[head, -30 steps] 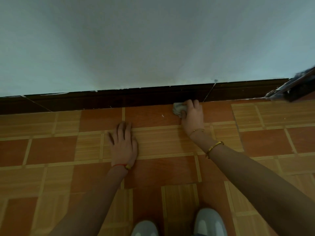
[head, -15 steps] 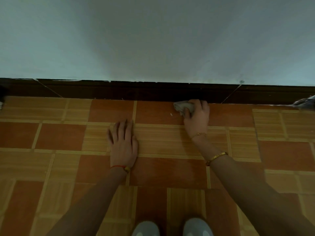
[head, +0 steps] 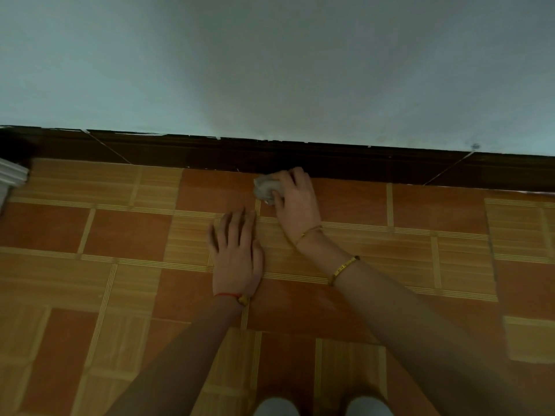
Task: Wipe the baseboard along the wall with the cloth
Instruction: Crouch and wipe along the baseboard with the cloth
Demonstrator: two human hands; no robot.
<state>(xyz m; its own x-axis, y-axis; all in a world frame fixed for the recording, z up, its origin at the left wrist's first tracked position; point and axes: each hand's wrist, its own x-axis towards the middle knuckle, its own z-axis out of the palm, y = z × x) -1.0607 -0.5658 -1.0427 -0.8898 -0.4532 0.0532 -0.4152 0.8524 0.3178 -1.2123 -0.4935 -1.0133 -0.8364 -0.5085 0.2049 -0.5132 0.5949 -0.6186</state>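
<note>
We see the right hand [head: 295,202] clutch a bunched grey cloth [head: 265,187] at the foot of the dark baseboard [head: 360,165], left hand [head: 235,250] flat on the tiled floor [head: 120,235]; the wad risks riding the tiles, skipping the board.

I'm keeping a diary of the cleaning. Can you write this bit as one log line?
right hand holds cloth at baseboard | left hand flat on floor | wiping underway

Right hand [head: 295,202] gripping grey cloth [head: 265,187] at dark baseboard [head: 345,163], left hand [head: 235,253] flat on tiled floor [head: 126,235]
</note>
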